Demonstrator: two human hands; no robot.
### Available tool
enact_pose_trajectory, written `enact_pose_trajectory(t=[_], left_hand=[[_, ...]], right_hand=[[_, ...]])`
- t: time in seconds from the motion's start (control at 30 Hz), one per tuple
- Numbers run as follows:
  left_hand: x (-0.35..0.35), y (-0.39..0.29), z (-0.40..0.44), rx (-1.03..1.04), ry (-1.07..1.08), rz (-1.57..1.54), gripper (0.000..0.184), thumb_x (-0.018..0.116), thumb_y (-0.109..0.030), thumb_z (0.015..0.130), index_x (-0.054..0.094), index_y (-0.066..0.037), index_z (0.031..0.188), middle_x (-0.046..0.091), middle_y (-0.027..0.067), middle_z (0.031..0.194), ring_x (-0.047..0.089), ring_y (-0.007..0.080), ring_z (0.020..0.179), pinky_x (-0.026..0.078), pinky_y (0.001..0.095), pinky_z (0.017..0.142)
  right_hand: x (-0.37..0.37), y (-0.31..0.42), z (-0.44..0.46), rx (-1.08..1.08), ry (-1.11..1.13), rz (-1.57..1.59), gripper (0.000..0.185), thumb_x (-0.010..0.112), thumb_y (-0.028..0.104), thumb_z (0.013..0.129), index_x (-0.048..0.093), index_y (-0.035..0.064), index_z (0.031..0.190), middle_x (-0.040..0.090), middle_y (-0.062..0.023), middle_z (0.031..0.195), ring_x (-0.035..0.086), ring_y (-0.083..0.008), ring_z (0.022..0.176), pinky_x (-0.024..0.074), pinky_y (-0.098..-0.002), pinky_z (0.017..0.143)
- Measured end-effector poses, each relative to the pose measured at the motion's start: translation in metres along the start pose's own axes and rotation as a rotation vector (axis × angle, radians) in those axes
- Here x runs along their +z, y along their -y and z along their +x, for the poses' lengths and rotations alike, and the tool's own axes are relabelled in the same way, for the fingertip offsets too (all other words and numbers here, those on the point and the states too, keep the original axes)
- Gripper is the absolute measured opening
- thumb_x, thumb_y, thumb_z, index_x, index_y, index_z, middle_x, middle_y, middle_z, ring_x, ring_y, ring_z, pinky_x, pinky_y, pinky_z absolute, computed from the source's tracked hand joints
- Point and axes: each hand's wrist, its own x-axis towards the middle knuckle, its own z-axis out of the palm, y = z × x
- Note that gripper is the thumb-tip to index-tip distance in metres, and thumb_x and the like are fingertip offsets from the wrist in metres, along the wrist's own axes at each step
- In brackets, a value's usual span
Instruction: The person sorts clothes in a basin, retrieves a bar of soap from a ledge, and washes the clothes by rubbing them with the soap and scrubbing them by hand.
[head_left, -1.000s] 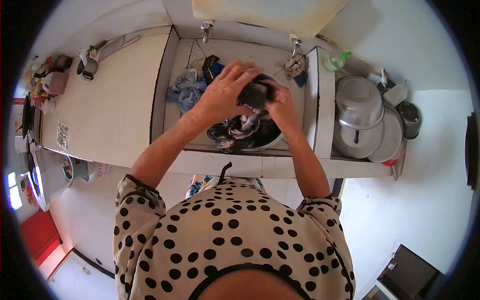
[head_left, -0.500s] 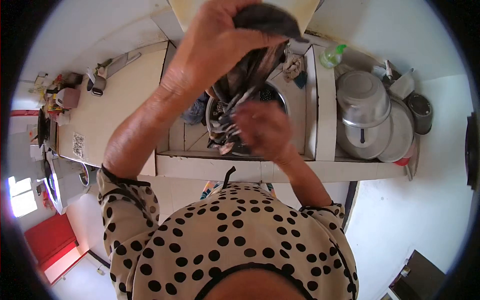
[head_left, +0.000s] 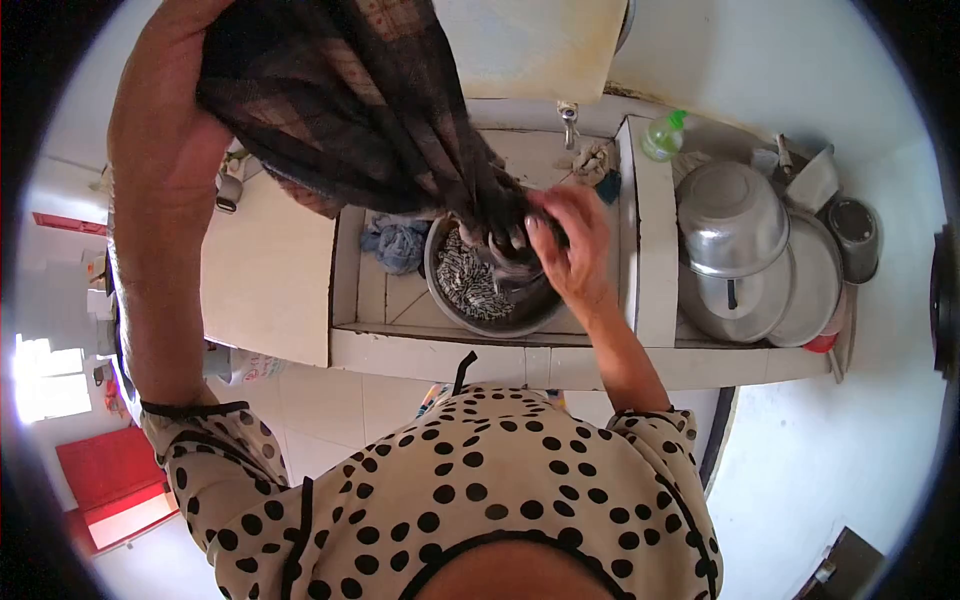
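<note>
A dark, sheer plaid cloth point(head_left: 340, 100) stretches from the upper left down toward a metal basin point(head_left: 475, 328). My left hand point(head_left: 190, 18) is raised at the top edge, holding up the cloth's wide end; its fingers are cut off by the frame. Lower down, my right hand point(head_left: 575, 240) is closed around the bunched, twisted end of the cloth, just over the basin. Inside the basin lies a black-and-white patterned cloth point(head_left: 470, 280). Part of the basin's inside is hidden by the dark cloth and my right hand.
The basin stands in a tiled sink point(head_left: 385, 295) under a faucet point(head_left: 568, 120). Left of it lies a bunched blue-grey cloth point(head_left: 396, 245); rags point(head_left: 592, 160) sit at the back right. On the right are a green bottle point(head_left: 662, 138), an upturned metal pot point(head_left: 735, 215) and lids.
My left hand has moved up and left, spreading the dark cloth out. My right hand has shifted slightly right and now grips its lower end. More of the basin's contents shows.
</note>
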Motion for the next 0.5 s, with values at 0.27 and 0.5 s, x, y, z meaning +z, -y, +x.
enact_pose_trajectory(t=[0.27,0.5], left_hand=[[-0.039,0.032,0.004,-0.296,-0.038,-0.203,0.033,0.063,-0.017,0.085,0.060,-0.002,0.114,0.063,0.0100,0.107,0.062,0.0172,0.098,0.052,0.0302,0.088],[-0.075,0.075,-0.001,-0.453,0.028,-0.339,0.038,0.057,-0.016,0.092,0.053,-0.008,0.129,0.057,0.0101,0.125,0.055,0.0193,0.115,0.048,0.0345,0.097]], right_hand=[[0.048,-0.032,-0.043,0.300,0.057,-0.026,0.026,0.066,0.010,0.077,0.060,0.0078,0.102,0.059,-0.0093,0.087,0.057,-0.0261,0.072,0.0482,-0.0364,0.065],[0.033,-0.043,-0.040,0.255,0.095,0.197,0.013,0.058,0.001,0.082,0.063,0.0017,0.094,0.061,-0.0125,0.093,0.061,-0.0170,0.077,0.0497,-0.0283,0.067]])
